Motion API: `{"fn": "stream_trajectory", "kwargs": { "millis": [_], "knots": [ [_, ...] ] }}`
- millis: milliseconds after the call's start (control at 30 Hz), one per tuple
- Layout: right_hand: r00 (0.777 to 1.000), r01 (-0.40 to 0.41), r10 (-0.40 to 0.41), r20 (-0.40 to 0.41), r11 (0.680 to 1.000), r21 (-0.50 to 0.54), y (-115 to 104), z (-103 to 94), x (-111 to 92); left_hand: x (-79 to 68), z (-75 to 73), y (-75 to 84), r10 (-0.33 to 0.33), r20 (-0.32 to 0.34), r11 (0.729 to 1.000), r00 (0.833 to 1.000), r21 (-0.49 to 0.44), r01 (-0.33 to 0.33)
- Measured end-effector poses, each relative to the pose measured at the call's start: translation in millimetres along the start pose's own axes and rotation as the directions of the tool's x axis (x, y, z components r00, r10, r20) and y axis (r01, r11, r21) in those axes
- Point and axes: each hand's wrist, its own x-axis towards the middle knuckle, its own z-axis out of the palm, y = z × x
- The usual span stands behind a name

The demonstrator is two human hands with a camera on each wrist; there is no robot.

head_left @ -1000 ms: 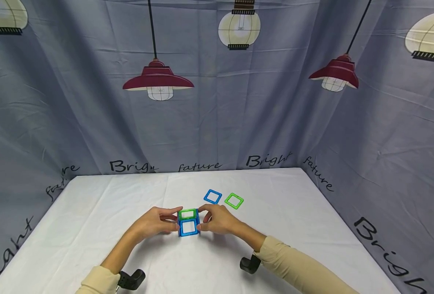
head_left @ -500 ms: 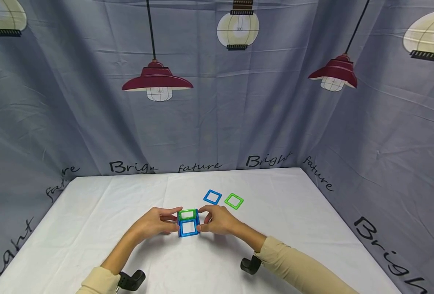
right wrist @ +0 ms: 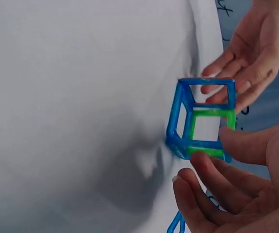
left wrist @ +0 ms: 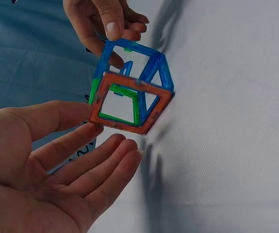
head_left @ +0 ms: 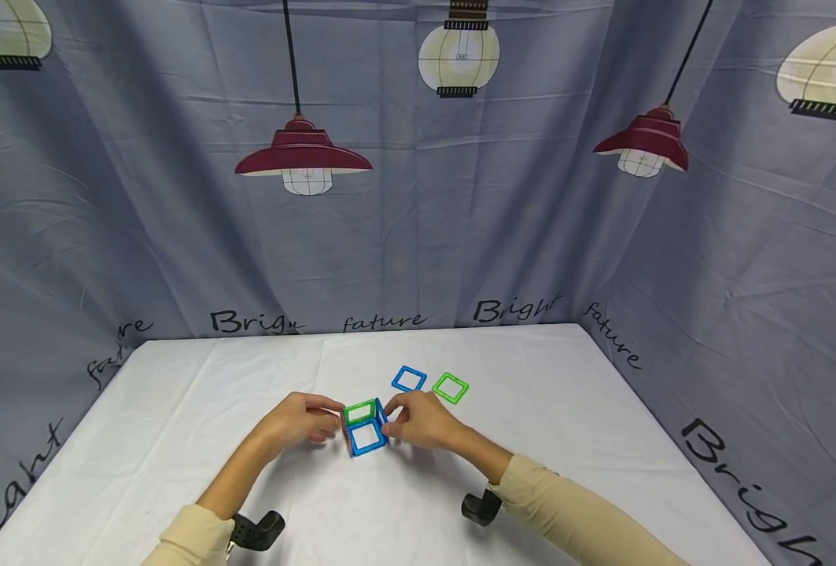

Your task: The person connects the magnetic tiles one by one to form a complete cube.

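Observation:
A cube of square magnetic tiles stands between the two hands in the head view, with a green tile and a blue tile facing the camera. Its orange tile forms the side towards the left hand. My right hand pinches the cube's blue side, thumb and fingertips on either side of the tile. At the opposite side, my left hand has its fingers extended and loose, the index fingertip right at a corner of the orange tile. In the left wrist view its palm faces the cube.
Behind the cube, a loose blue tile and a loose green tile lie flat on the white-covered table. A grey curtain printed with lamps hangs around the table. Each wrist carries a black camera mount.
The cube has turned and tilted slightly, bringing its orange side into the head view. My left thumb has come off it and the left hand has drawn back a little. The right hand still holds on.

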Motion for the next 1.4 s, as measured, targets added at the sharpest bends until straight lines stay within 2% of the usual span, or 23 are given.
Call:
{"fn": "stream_trajectory", "kwargs": {
  "millis": [233, 333, 533, 733, 800, 900, 1033, 1200, 1400],
  "knots": [
    [0.996, -0.015, 0.015, -0.086, 1.0, 0.0, 4.2, -3.4, 14.2, -1.7, 2.4, -1.3, -0.01, 0.034, 1.0, 0.999, -0.018, 0.011],
    [0.993, -0.024, 0.024, -0.119, 1.0, 0.007, 5.5, -4.1, 20.7, -0.6, 5.6, -2.6, 0.007, 0.069, 0.998, 0.998, -0.055, -0.004],
    [0.986, -0.073, 0.077, -0.145, 0.997, 0.033, 8.1, -3.7, 32.0, 0.4, 13.5, -1.3, 0.041, 0.144, 0.991, 0.989, -0.133, -0.021],
    [0.982, -0.091, 0.096, -0.161, 0.995, 0.036, 9.8, -4.8, 39.8, 1.2, 22.6, 2.9, 0.032, 0.162, 0.988, 0.986, -0.152, -0.007],
    [0.983, -0.095, 0.099, -0.154, 0.995, 0.039, 9.9, -5.6, 40.0, 1.5, 24.5, 3.8, 0.024, 0.135, 0.991, 0.991, -0.137, -0.005],
    [0.987, -0.105, 0.112, -0.119, 0.993, 0.061, 8.4, -8.5, 36.9, 2.5, 25.3, 6.6, 0.008, 0.049, 0.996, 0.999, -0.093, -0.003],
    [0.991, -0.122, 0.126, -0.044, 0.989, 0.088, 4.8, -15.4, 29.8, 3.1, 25.1, 13.7, -0.002, -0.056, 0.999, 0.998, -0.043, -0.001],
    [0.994, -0.106, 0.103, 0.028, 0.99, 0.096, 4.2, -21.6, 21.7, 3.1, 30.0, 21.1, 0.035, -0.079, 0.998, 0.996, -0.04, -0.038],
    [0.993, -0.11, 0.103, 0.062, 0.985, 0.135, 7.2, -21.7, 17.4, 4.4, 35.9, 19.1, 0.094, -0.097, 0.995, 0.991, -0.006, -0.095]
  ]
}}
